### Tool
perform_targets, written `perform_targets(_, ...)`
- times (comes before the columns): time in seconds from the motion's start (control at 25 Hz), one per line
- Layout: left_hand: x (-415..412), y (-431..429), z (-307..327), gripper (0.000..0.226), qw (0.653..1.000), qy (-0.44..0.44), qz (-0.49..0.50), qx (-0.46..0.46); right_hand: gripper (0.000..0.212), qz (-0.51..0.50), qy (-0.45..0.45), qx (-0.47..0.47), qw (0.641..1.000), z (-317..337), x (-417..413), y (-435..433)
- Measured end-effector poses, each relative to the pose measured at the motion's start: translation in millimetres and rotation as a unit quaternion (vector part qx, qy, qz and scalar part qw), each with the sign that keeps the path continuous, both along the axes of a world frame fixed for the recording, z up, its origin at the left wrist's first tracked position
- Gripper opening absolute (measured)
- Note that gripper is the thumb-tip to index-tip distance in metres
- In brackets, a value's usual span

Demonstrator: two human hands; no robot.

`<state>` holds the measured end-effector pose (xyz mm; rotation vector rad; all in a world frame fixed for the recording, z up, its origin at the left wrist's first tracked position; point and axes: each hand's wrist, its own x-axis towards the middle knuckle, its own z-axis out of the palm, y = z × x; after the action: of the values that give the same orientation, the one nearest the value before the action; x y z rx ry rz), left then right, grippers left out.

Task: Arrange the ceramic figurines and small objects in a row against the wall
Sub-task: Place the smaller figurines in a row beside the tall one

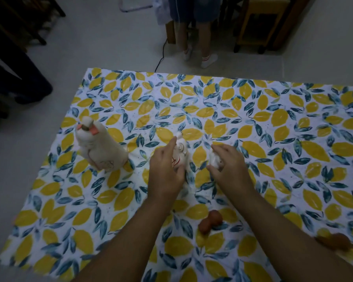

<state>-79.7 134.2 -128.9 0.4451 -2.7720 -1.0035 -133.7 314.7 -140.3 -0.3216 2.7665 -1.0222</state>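
A tall cream figurine (99,146) with orange marks on its head stands upright at the left of the lemon-print cloth (273,123). In the middle, my left hand (165,169) grips a white figurine with red lines (181,151), index finger stretched along it. Just to its right, my right hand (227,161) closes around a small white figurine (215,159), mostly hidden by my fingers. A reddish-brown peanut-shaped object (210,220) lies between my forearms. A second brown object (334,242) lies by my right forearm near the cloth's right edge.
The cloth covers a table with pale floor beyond its far and left edges. A person's legs in white socks (198,49) stand beyond the far edge, near a black cable (160,58) and wooden furniture (259,23). Dark shapes (14,78) sit at the left.
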Motion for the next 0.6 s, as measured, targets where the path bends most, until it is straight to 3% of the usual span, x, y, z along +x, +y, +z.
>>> perform_targets(0.6, 13.1, -17.7, -11.8, 0.078, 0.998, -0.052, -0.018, 0.026, 0.06, -0.016, -0.057, 0.091, 0.994, -5.8, 21.4, -31.6)
